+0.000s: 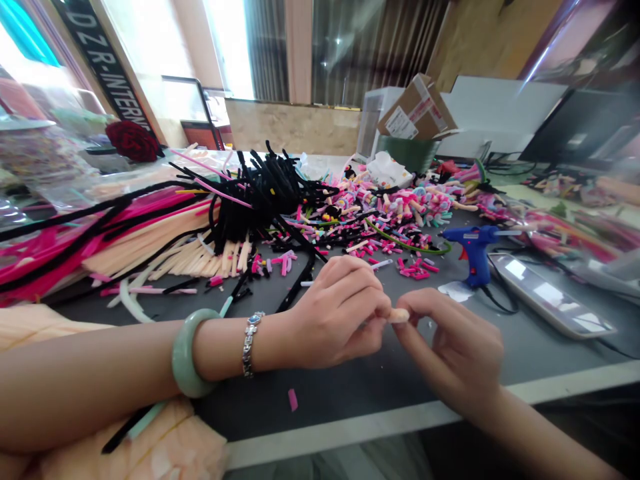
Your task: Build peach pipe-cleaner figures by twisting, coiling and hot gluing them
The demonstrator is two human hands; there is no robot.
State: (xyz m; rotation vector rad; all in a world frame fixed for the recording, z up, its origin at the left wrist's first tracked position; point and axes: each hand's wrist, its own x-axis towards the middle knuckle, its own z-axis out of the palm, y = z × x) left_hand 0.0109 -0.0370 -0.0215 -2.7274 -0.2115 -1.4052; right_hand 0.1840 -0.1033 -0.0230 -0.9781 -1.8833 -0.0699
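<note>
A small cream-coloured fuzzy piece (399,315) is pinched between my two hands above the dark table. My left hand (340,317), with a green bangle (187,353) and a bracelet on its wrist, has its fingers curled round the piece's left end. The thumb and forefinger of my right hand (457,343) close on its right end. One loose pink piece (293,400) lies on the table below my left wrist.
Bundles of black (265,193), cream (150,253) and pink stems lie left and centre, beside a heap of short coloured pieces (410,207). A blue glue gun (473,250) and a phone-like slab (553,293) are at the right. Behind stands an open cardboard box (420,113).
</note>
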